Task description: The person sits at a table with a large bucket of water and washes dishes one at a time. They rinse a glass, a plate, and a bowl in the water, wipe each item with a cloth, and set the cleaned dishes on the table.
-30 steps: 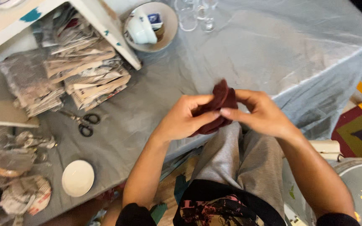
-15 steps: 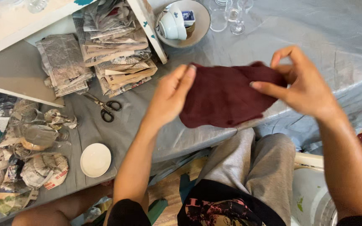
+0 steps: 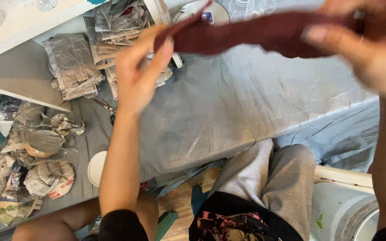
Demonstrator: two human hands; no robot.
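A dark maroon cloth (image 3: 255, 33) is stretched out flat between my two hands, raised close to the camera above the table. My left hand (image 3: 139, 73) pinches its left end with fingertips. My right hand (image 3: 371, 49), blurred and very near the lens, grips the right end. Below the cloth lies the grey plastic sheet (image 3: 246, 107) that covers the table.
Stacks of folded newspaper (image 3: 74, 64) lie at the left under a white shelf board (image 3: 18, 27). Glasses and crumpled newspaper (image 3: 41, 143) crowd the lower left, beside a small white plate (image 3: 95, 167). A white bucket (image 3: 349, 209) stands at the lower right by my knees.
The cloth went from bunched between my hands to spread wide, and both hands have lifted it up toward the camera. My view has shifted right over the table.
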